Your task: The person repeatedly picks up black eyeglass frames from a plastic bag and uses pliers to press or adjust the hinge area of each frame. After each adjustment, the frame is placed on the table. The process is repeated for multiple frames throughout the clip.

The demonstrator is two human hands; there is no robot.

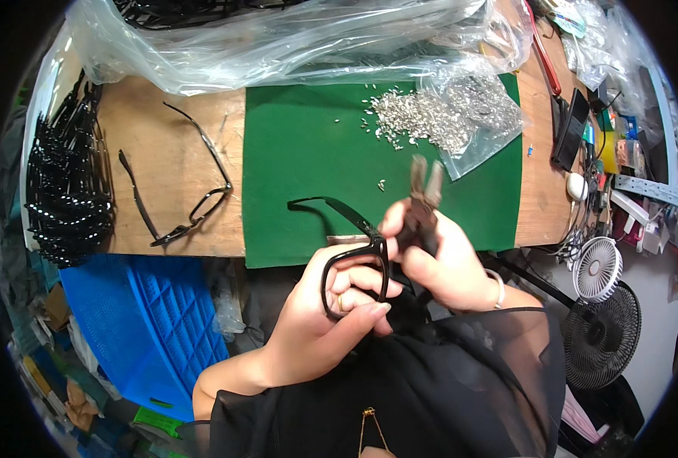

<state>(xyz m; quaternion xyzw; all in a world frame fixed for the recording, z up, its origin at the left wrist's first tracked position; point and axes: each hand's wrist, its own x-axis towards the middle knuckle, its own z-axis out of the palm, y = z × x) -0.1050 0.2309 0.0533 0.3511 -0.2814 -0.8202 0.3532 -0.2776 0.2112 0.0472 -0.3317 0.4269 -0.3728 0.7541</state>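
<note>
My left hand (304, 324) is closed around a black eyeglass frame (326, 278), with fingers showing through one rim. One temple arm of the frame sticks out to the upper left over the green mat (301, 153); the rest of the frame is partly hidden by my hands. Dark pliers (423, 217) are gripped in my right hand (457, 267), their jaws pointing away from me, parted and slightly blurred. My right thumb and index finger are close to the frame's hinge side. Farther off on the mat lies a pile of tiny silvery metal pieces (407, 118), partly under a clear plastic bag (472, 153).
Another black eyeglass frame (228, 187) rests on the wooden table at left, beside a stack of black frames (68, 183). Clear plastic sheeting (278, 57) spans the back. A phone (571, 130), cables and small fan (597, 269) crowd the right. A blue basket (148, 328) stands below left.
</note>
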